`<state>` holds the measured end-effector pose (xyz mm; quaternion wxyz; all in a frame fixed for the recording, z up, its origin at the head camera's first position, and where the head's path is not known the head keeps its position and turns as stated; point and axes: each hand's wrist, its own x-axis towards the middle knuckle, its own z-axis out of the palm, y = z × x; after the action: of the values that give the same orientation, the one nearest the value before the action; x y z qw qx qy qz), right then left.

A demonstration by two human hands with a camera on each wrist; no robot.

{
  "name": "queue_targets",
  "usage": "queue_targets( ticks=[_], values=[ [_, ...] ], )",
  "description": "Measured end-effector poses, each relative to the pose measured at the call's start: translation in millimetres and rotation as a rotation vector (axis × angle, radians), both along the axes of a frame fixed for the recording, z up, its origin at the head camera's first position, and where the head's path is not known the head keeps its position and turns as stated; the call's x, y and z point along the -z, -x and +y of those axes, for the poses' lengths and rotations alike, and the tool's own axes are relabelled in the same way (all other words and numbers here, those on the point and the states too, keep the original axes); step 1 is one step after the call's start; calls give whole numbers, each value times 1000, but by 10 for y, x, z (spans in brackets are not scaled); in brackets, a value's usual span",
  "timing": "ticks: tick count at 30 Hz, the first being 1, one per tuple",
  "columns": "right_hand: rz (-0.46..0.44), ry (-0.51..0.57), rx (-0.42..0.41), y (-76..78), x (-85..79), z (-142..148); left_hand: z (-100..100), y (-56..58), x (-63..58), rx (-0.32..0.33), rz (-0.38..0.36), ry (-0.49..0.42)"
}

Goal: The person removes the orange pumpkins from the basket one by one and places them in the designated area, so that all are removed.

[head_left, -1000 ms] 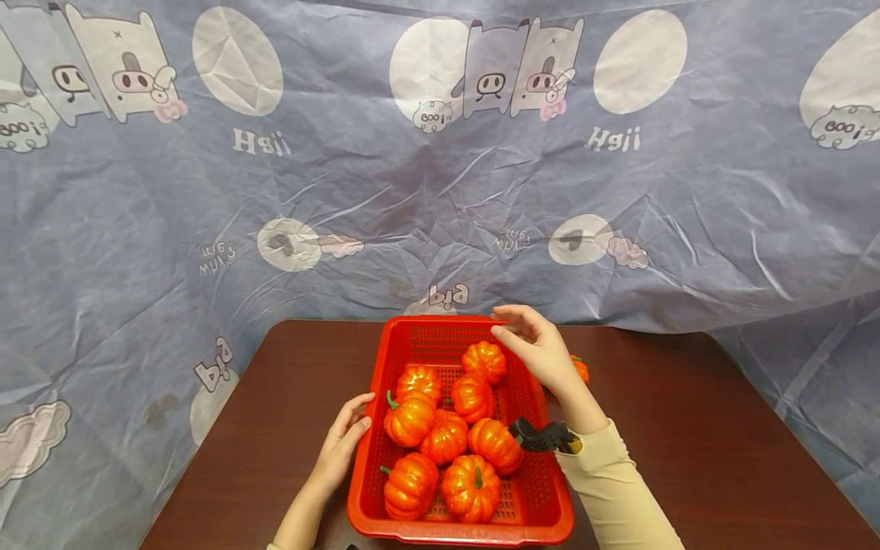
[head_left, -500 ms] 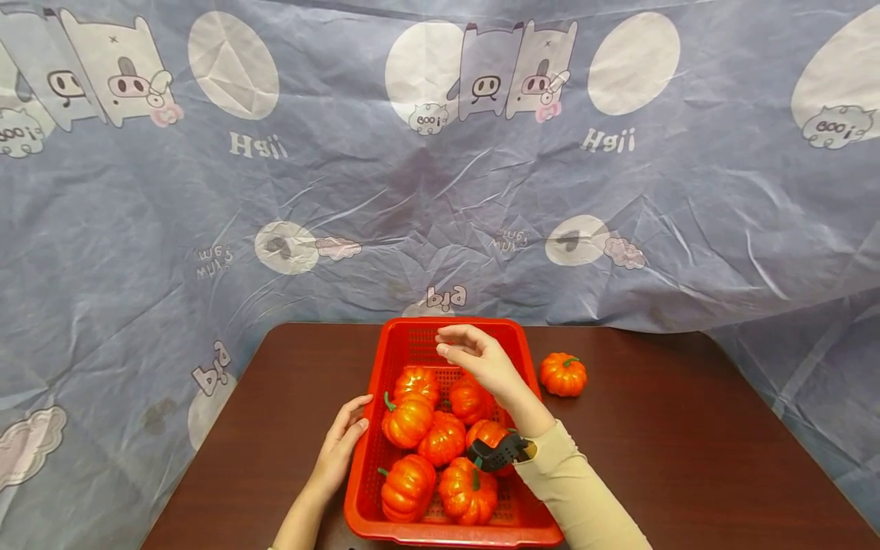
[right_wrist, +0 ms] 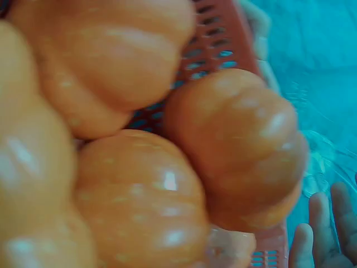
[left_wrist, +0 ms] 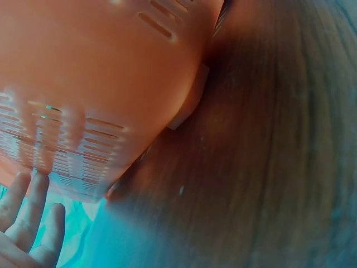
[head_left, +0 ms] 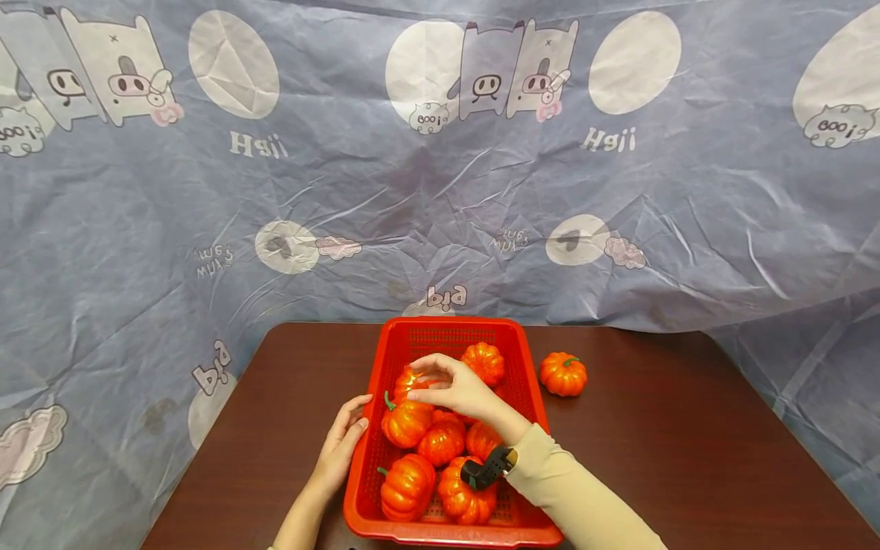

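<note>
Pumpkins [head_left: 409, 489] sit in a red basket [head_left: 447, 533] whose walls likely stop them rolling; a lone pumpkin [head_left: 563, 375] rests on the table [head_left: 687, 443] beside it. The relaxed left hand [head_left: 339, 443] touches the basket's side, presumably steadying it; the right hand [head_left: 465, 391], thumb and fingers apart, hovers empty above.

In the head view, the right hand [head_left: 464, 393] hides parts of the pumpkins [head_left: 406, 424] at lower centre; whether it touches one, we cannot tell. We lose its sleeve [head_left: 584, 489] below the bottom edge. In the left wrist view, the basket [left_wrist: 100, 56] and left hand [left_wrist: 22, 231] are cut off. At right wrist, we get blurred, cropped pumpkins.
</note>
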<state>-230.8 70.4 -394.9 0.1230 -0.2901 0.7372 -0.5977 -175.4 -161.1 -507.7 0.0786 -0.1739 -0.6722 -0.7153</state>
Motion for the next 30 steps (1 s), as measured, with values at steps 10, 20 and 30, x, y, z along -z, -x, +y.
queue_targets(
  ticks=[10,20,30],
  values=[
    [73,-155,-34,76,274,-47,12,-9,1,1,-3,0],
    [6,-300,1,58,288,-17,16,-7,-14,0,19,8],
    [8,-349,35,56,281,-3,12,-13,-14,17,20,10]
  ],
)
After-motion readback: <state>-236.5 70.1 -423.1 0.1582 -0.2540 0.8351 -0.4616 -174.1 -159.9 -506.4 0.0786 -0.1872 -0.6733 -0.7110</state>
